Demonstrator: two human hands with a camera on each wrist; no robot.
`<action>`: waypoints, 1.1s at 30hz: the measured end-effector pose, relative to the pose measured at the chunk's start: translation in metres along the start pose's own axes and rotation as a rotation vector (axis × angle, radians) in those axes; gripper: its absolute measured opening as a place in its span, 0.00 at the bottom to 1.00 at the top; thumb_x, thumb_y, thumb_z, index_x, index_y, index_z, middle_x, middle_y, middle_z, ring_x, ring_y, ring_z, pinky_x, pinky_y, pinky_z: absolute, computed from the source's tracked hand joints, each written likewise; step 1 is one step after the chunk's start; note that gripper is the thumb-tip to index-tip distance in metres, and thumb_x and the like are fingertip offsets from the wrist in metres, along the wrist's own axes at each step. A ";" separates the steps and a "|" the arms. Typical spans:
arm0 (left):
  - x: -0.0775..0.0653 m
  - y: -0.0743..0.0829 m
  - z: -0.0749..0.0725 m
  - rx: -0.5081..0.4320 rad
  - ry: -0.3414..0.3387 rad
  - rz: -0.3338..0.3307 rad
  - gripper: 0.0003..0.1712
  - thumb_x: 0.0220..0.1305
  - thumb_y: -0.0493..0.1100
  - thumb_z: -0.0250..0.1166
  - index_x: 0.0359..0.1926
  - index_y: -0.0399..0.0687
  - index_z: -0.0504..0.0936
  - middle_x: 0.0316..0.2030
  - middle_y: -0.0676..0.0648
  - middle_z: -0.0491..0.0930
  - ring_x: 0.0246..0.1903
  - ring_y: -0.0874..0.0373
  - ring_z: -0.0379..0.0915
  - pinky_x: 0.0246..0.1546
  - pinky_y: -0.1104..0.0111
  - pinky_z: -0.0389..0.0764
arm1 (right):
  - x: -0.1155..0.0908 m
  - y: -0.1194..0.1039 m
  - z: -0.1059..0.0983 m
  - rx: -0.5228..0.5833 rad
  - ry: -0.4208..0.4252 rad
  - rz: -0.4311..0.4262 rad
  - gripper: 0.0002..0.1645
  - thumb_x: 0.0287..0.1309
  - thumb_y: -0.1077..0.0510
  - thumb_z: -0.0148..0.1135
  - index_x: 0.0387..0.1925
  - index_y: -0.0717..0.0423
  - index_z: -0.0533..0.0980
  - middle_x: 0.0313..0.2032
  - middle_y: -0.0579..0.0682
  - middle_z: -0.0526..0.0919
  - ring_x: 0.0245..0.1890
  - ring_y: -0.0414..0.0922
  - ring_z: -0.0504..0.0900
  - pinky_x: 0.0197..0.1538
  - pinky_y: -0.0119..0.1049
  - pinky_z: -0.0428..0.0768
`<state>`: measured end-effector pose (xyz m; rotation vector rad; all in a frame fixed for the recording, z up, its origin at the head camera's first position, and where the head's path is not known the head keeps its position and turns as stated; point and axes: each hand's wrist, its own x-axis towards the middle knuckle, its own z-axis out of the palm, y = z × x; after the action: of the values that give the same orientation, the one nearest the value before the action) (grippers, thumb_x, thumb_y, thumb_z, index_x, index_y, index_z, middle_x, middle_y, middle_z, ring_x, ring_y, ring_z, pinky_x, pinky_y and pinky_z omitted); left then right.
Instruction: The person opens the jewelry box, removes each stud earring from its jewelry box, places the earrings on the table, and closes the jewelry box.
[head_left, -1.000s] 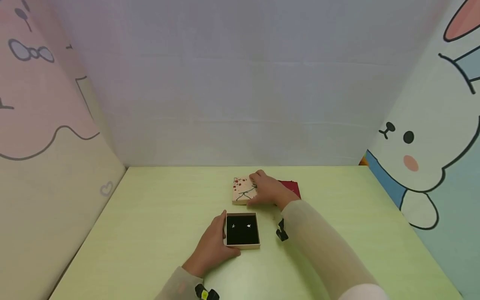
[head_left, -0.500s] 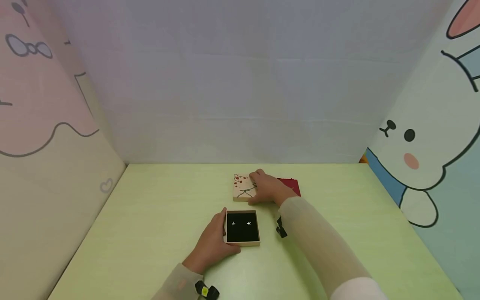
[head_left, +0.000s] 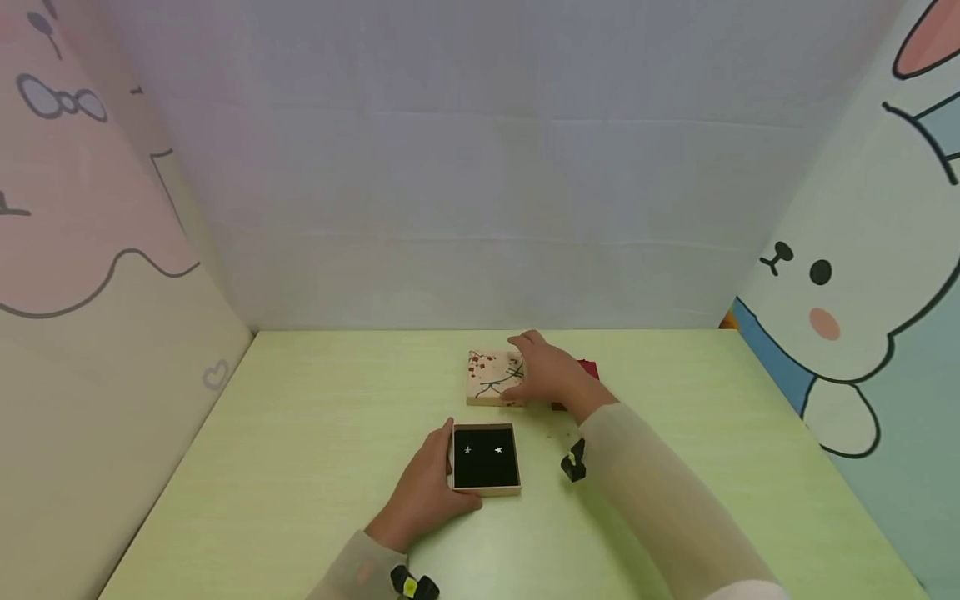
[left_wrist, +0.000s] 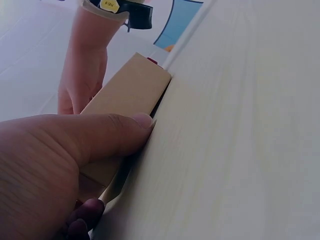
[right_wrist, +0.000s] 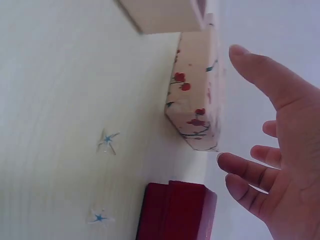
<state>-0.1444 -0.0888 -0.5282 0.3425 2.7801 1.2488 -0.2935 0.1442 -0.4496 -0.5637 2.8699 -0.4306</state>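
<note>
My left hand (head_left: 426, 487) grips the left side of a small open gift box (head_left: 486, 492), thumb along its near edge. In the box is a black insert (head_left: 486, 468) with two silvery star-shaped earrings. In the left wrist view, the thumb lies against the box's plain tan side (left_wrist: 132, 85). Behind the box rests a cream lid (head_left: 491, 379) printed with red blossoms and dark branches. My right hand (head_left: 555, 375) is over the lid's right end in the head view. From the right wrist, its spread fingers stand apart from the lid (right_wrist: 195, 95), holding nothing.
A dark red box (right_wrist: 175, 212) lies right of the lid, partly hidden by the right hand in the head view. Two small blue star-shaped pieces, one star (right_wrist: 108, 140) and another star (right_wrist: 100, 217), lie on the pale table (head_left: 337, 433). Printed cloth walls enclose it.
The right hand has let go of the blossom lid and shifted slightly right, uncovering more of its top. The left hand and the open box stay in place.
</note>
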 end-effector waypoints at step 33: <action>0.003 -0.007 0.002 -0.010 0.006 0.011 0.74 0.38 0.53 0.86 0.80 0.37 0.52 0.66 0.43 0.69 0.45 0.58 0.73 0.49 0.59 0.78 | -0.091 -0.020 0.049 0.433 0.216 -0.077 0.30 0.60 0.43 0.73 0.61 0.47 0.78 0.52 0.46 0.78 0.39 0.40 0.76 0.37 0.37 0.79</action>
<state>-0.1478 -0.0910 -0.5344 0.3539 2.7799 1.2669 -0.1927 0.1507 -0.4780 -0.5761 2.8184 -1.1516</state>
